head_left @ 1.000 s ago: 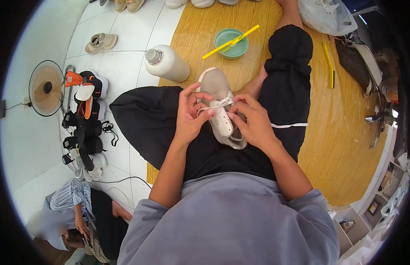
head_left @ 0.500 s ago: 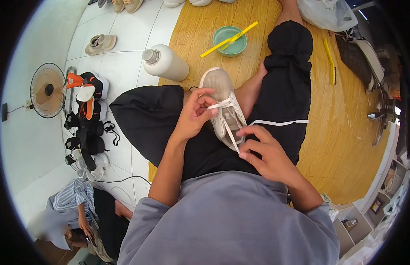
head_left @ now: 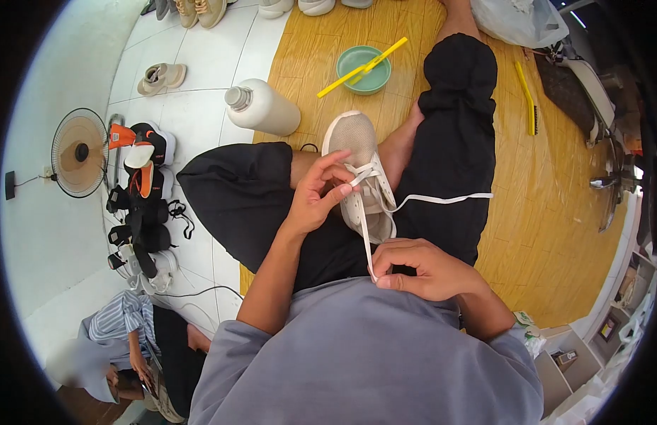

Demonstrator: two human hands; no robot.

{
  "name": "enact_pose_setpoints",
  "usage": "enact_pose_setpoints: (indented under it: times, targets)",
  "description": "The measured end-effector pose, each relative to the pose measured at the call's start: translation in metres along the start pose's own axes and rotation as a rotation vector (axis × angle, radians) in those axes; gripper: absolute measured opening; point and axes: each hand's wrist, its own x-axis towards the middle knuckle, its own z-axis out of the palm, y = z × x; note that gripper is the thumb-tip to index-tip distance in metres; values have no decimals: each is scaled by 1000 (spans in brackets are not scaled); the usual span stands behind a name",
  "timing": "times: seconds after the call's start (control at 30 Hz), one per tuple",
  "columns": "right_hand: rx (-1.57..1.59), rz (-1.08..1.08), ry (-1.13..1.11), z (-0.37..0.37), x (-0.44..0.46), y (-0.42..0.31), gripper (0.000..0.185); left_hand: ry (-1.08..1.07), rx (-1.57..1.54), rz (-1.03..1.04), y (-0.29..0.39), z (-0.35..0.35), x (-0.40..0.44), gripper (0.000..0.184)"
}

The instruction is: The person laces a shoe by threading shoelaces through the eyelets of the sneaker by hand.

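A beige sneaker [head_left: 352, 136] rests between my legs, its toe pointing away from me. My left hand [head_left: 323, 190] is at the shoe's left side, with thumb and fingers pinching the white shoelace [head_left: 366, 230] close to the eyelets. Lower down, near my shirt, my right hand [head_left: 424, 269] is closed on the same lace, which runs taut between the two hands. The lace's other end lies loose across the black trousers [head_left: 459, 127] on my right leg. Part of the shoe's left side is hidden behind my left fingers.
Ahead stand a white bottle [head_left: 263, 108] and a green bowl [head_left: 364, 83] with a yellow-handled brush [head_left: 332, 86] across it. Another yellow brush [head_left: 527, 99] lies right. Several shoes [head_left: 148, 205] and a fan [head_left: 80, 152] are left; a person [head_left: 123, 326] sits lower left.
My right hand has closed on the lace and moved down toward my body, pulling it out longer. My left hand has shifted slightly down and right along the shoe.
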Motion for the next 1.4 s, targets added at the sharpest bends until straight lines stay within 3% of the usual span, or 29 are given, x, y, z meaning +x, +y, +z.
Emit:
enact_pose_setpoints:
  times: [0.23,0.43,0.57,0.67,0.7,0.8,0.87,1.0,1.03,1.13,1.2,1.27,1.4]
  targets:
    - [25,-96,-78,-2,9,-11,16,56,130,43,-3,4,0,79]
    - [154,-250,-115,11,10,-19,13,21,57,50,2,8,4,74]
    - [292,-306,-102,14,10,-21,13,-74,323,60,14,14,6,80]
    - [394,-351,-25,15,9,-28,11,-97,550,248,23,33,6,81]
    - [333,-366,-8,14,12,-34,11,-71,709,370,26,44,7,79]
    - [161,-363,59,17,27,-47,10,132,921,353,17,65,4,82]
    - [48,-296,126,22,40,-45,9,192,794,300,5,59,17,89]
    - [-129,-49,243,30,55,-27,29,232,432,142,-29,28,40,98]
    - [-107,-102,287,34,59,-23,39,217,346,135,-29,24,42,98]
    - [27,30,196,24,44,-11,39,191,242,99,-24,21,40,100]
    - [69,-20,155,6,26,-15,41,217,158,66,-27,26,39,98]
    - [97,-82,102,-10,6,-23,42,187,243,100,-26,28,37,96]
    - [233,-152,205,-9,0,-44,41,196,531,79,-14,37,32,92]
